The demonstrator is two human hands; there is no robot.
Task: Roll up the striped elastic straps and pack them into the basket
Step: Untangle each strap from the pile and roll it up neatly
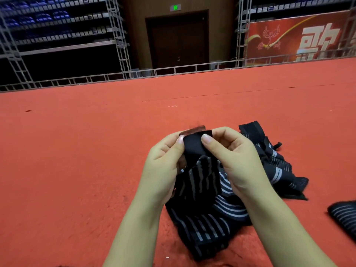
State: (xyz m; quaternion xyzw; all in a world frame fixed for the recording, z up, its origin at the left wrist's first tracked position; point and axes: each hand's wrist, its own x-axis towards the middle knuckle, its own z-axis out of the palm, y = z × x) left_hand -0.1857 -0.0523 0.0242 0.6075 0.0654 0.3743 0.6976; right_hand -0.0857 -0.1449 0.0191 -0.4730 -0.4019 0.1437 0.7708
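A black elastic strap with grey stripes (pixel 200 182) hangs from both my hands above the red carpet. My left hand (pixel 163 160) and my right hand (pixel 229 157) each pinch the strap's plain black end between thumb and fingers, and a reddish patch shows at its top edge. The strap's lower length lies bunched on the carpet beneath my wrists. A heap of more striped straps (pixel 273 162) lies just right of my right hand. Another striped strap (pixel 342 216) lies at the right edge. No basket is in view.
Red carpet (pixel 77 151) spreads all around. A low metal truss rail (pixel 173 71) runs along its far edge, with scaffold towers (pixel 117 35), a dark door (pixel 179 39) and a red banner (pixel 298 39) behind it.
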